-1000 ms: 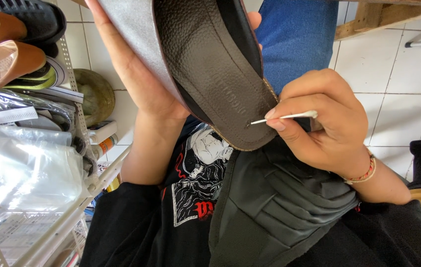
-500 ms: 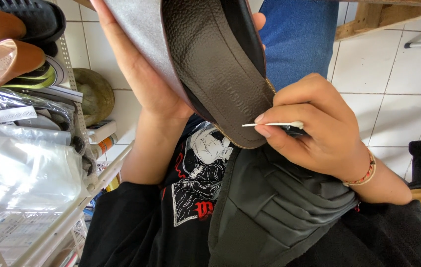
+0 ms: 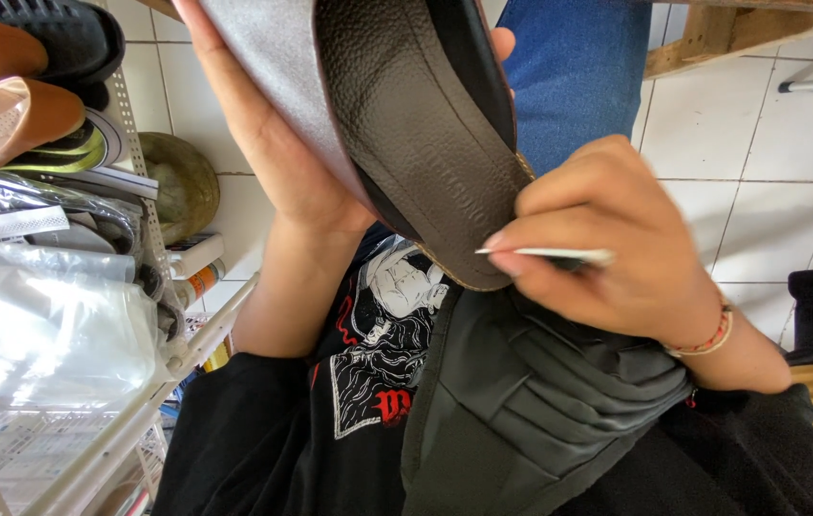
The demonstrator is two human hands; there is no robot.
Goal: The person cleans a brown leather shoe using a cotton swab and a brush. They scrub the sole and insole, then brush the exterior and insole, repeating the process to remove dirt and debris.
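My left hand (image 3: 263, 143) grips a dark brown leather shoe (image 3: 416, 124) from the left side, its grey sole turned toward the palm and the pebbled insole facing me. My right hand (image 3: 607, 239) pinches a thin white pointed tool (image 3: 545, 254) between thumb and fingers. The tool's tip lies at the lower edge of the shoe's heel, near the stitched rim. A beaded bracelet (image 3: 712, 336) circles my right wrist. A dark grey folded cloth (image 3: 540, 382) lies on my lap under both hands.
A metal rack (image 3: 139, 411) at the left carries tan shoes (image 3: 5, 105), black footwear (image 3: 72, 29), plastic bags (image 3: 43, 325) and small tubes. White floor tiles (image 3: 770, 134) spread to the right. Blue fabric (image 3: 574, 67) and a wooden frame (image 3: 741, 29) sit at the top.
My right hand has slid the white tool slightly down and away from the hole in the insole toward the heel's rim. The shoe has tilted a little in my left hand.
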